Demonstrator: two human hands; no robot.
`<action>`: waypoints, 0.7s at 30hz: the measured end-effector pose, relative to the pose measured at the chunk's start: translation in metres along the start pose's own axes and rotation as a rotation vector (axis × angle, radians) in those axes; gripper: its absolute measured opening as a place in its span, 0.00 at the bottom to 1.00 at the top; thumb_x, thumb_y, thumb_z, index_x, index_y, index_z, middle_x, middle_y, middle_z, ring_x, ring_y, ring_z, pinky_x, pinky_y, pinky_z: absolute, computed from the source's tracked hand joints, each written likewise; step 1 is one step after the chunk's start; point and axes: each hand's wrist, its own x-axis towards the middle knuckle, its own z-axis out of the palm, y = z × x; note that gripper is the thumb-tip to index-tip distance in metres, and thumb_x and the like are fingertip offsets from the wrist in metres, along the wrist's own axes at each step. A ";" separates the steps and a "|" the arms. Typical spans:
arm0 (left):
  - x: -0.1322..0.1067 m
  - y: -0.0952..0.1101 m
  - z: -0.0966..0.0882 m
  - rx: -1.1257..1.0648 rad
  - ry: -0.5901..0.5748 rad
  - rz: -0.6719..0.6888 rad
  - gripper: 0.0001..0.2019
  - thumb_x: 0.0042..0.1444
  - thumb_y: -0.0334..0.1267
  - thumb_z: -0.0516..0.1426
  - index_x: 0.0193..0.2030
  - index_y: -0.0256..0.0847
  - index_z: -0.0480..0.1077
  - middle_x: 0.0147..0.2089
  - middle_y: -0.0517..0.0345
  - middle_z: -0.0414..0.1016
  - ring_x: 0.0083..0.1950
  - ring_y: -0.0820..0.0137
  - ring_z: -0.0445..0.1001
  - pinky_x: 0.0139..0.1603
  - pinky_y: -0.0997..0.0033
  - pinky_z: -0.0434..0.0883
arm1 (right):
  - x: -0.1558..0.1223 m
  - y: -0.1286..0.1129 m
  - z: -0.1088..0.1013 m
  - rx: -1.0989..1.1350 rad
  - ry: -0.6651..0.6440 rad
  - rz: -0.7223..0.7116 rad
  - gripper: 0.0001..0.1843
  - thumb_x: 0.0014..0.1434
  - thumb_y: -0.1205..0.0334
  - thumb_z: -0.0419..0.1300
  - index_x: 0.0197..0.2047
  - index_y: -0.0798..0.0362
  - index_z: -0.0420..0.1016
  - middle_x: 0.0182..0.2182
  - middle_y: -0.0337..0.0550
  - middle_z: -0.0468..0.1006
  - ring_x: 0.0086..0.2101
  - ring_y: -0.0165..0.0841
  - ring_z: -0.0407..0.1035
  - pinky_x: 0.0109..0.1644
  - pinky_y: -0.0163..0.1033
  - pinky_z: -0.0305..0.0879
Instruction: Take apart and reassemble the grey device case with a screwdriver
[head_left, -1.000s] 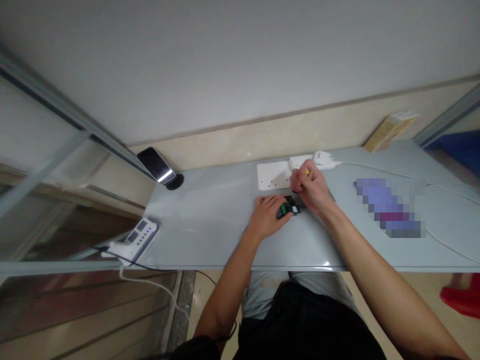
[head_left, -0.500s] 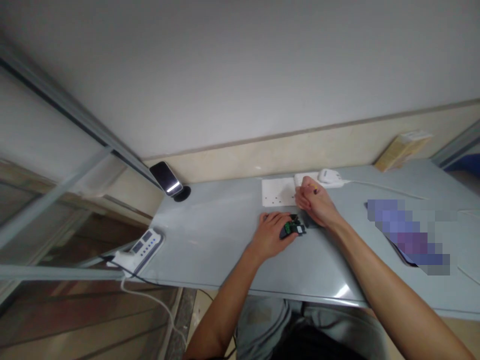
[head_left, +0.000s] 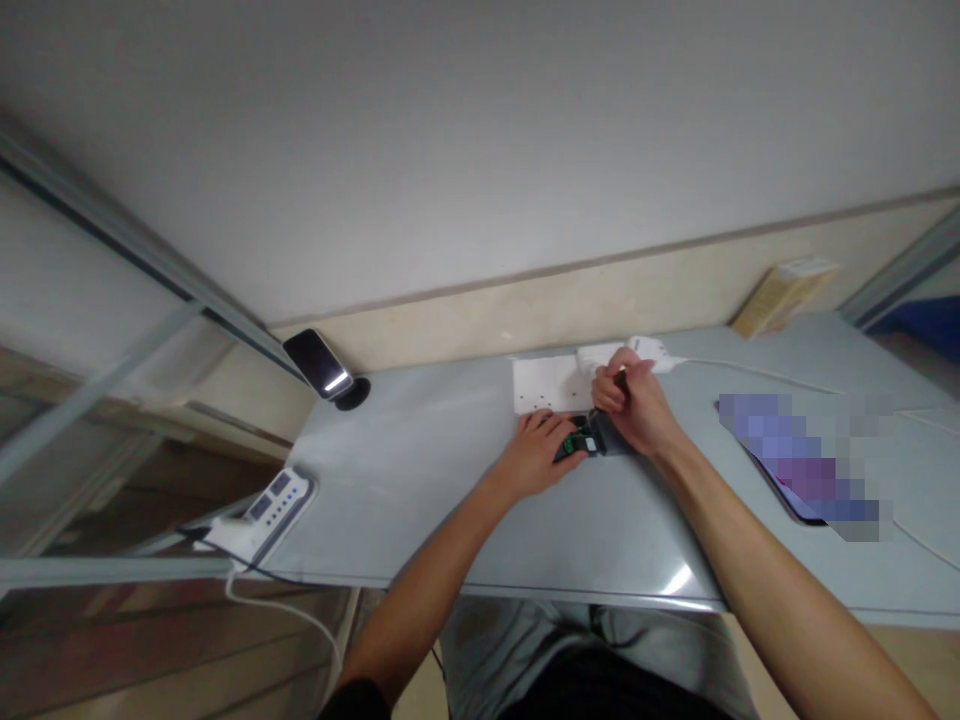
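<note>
My left hand [head_left: 536, 450] grips a small opened dark electronic device [head_left: 589, 445] with green circuit board showing, its fingers along the far edge and thumb at the near edge. Closed in a fist, my right hand [head_left: 634, 400] holds a slim dark tool [head_left: 621, 380] that looks like a screwdriver; most of it is hidden by the fingers. Its lower end is over the device's right part, and I cannot tell whether it touches. A dark flat part [head_left: 613, 437] lies under my right wrist. Just behind, a white sheet [head_left: 544, 383] carries several tiny dark pieces.
A white plug or adapter [head_left: 649, 352] with a cable lies behind my right hand. On the right are a phone [head_left: 780, 465] with a blurred screen and a yellow box [head_left: 784, 297]. A propped phone [head_left: 316, 362] and a white power strip [head_left: 274, 508] stand left.
The view has shifted slightly. My left hand and the device have moved a little up, nearer the white sheet. My right fist has turned a little, still holding the tool.
</note>
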 end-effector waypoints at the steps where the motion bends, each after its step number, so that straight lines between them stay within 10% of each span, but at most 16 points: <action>1: 0.001 0.000 0.001 -0.004 0.011 -0.002 0.14 0.67 0.48 0.57 0.54 0.45 0.70 0.65 0.54 0.72 0.65 0.57 0.65 0.67 0.51 0.62 | 0.000 0.000 0.001 -0.003 0.008 -0.004 0.24 0.55 0.34 0.65 0.31 0.47 0.70 0.19 0.32 0.56 0.19 0.27 0.50 0.23 0.34 0.50; 11: -0.001 -0.004 0.008 -0.040 0.050 -0.029 0.20 0.66 0.52 0.57 0.58 0.44 0.68 0.61 0.50 0.73 0.65 0.56 0.66 0.67 0.51 0.63 | -0.012 0.006 0.019 -0.294 -0.200 0.011 0.21 0.51 0.47 0.74 0.33 0.48 0.68 0.28 0.37 0.73 0.26 0.30 0.66 0.31 0.37 0.62; 16: 0.000 -0.003 0.005 -0.068 0.048 -0.014 0.15 0.66 0.50 0.58 0.54 0.45 0.70 0.61 0.53 0.75 0.65 0.60 0.67 0.67 0.54 0.62 | -0.005 0.013 0.024 -0.319 -0.058 -0.063 0.23 0.56 0.38 0.66 0.33 0.47 0.64 0.21 0.32 0.64 0.21 0.28 0.54 0.24 0.35 0.52; 21: 0.000 -0.002 0.002 -0.088 0.057 0.003 0.13 0.67 0.48 0.57 0.52 0.46 0.71 0.65 0.57 0.72 0.65 0.63 0.68 0.67 0.56 0.62 | 0.000 0.005 0.015 -0.195 0.022 -0.037 0.21 0.59 0.37 0.62 0.35 0.48 0.74 0.26 0.39 0.67 0.27 0.32 0.63 0.31 0.40 0.62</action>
